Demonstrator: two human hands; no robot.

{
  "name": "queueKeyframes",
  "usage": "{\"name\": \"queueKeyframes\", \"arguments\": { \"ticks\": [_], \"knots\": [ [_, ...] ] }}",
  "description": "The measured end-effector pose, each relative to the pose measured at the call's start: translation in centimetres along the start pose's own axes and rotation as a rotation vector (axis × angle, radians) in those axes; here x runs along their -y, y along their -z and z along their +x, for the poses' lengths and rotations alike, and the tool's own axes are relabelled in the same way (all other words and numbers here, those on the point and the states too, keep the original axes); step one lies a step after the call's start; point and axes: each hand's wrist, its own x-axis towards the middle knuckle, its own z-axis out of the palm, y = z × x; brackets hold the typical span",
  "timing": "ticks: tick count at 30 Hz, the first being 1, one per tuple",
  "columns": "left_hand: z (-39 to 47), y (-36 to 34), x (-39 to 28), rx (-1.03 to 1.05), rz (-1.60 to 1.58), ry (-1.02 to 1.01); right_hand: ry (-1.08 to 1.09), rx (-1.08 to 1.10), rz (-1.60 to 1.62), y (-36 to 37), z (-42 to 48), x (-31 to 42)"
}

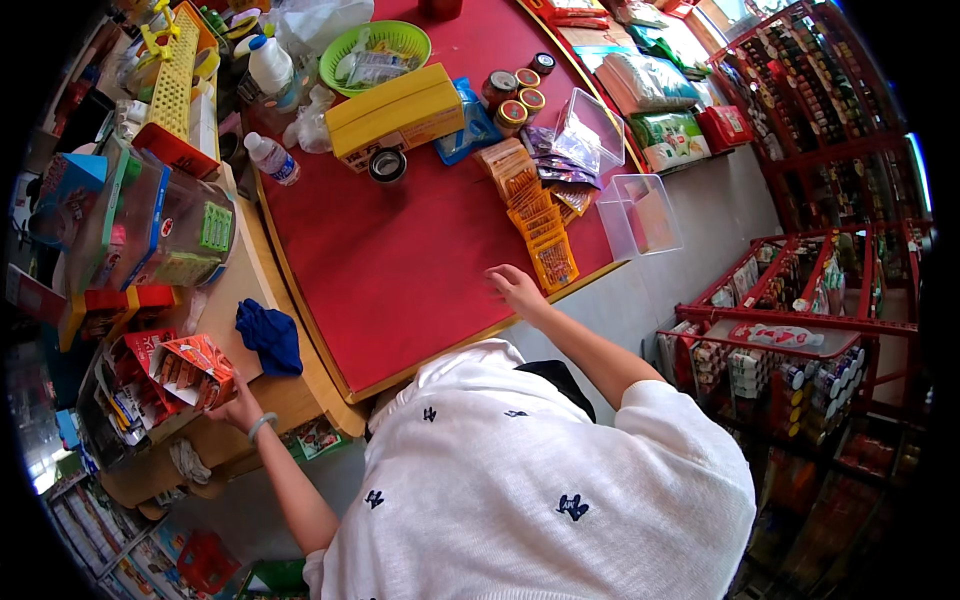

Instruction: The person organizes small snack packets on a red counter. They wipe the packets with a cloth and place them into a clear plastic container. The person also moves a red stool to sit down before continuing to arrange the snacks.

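Note:
At the lower left, my left hand grips the side of an open red and white cardboard box that holds several small packets. Over the red tabletop, my right hand has its fingers apart and holds nothing. Just beyond it to the right lies a row of overlapping orange snack packets. Dark purple packets lie behind them, next to a clear plastic box. A second clear plastic box sits at the right table edge. A dark blue cloth lies on the wooden counter.
Jars with red-gold lids, a yellow carton, a roll of tape, a water bottle and a green basket stand on the table. Clear storage tubs stand left. Red wire shelving holds goods at right.

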Motion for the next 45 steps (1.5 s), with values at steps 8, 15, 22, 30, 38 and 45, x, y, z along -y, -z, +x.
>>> {"name": "queueKeyframes", "arguments": {
  "ticks": [8,15,22,30,38,45],
  "knots": [
    [5.2,-2.4,3.8,-0.214,0.288,-0.061,0.132,-0.13,-0.037,3.9,0.6,-2.8],
    [9.3,-1.9,7.6,0.091,0.319,0.321,0.245,-0.25,-0.208,3.8,-1.8,-5.7],
    [-0.6,-0.2,0.2,-0.102,0.04,-0.322,0.342,-0.639,-0.674,5.7,-10.4,-3.2],
    [-2.0,-4.0,-6.4,0.316,-0.135,-0.576,0.692,-0.833,-1.203,17.9,-8.5,-2.0],
    [-4.1,-0.7,-4.9,-0.099,-0.109,-0.253,0.22,-0.622,-1.607,25.2,-4.8,-1.8],
    [-5.0,2.8,7.3,-0.395,-0.102,0.217,0.2,-0.553,-1.585,29.1,-4.0,-1.7]
  ]
}}
